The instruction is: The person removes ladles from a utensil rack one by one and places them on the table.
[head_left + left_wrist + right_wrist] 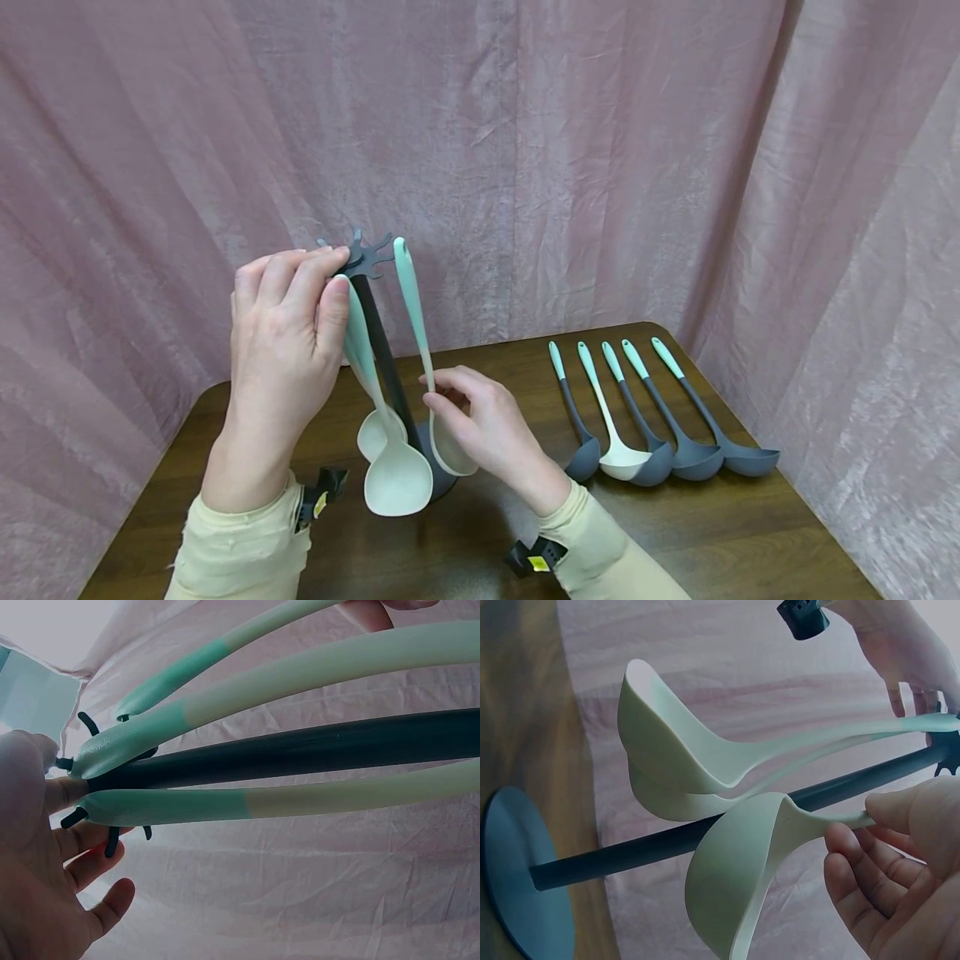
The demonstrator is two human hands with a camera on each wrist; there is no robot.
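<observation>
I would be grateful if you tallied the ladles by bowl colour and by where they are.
Grey ladles on the table: 4
Cream ladle on the table: 1
Cream ladles at the stand, not in the right hand: 2
Cream ladle in the right hand: 1
Total: 8

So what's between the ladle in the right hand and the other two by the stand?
In the head view, the stand's dark pole runs between the held soup ladle and the other two ladles' handles.
</observation>
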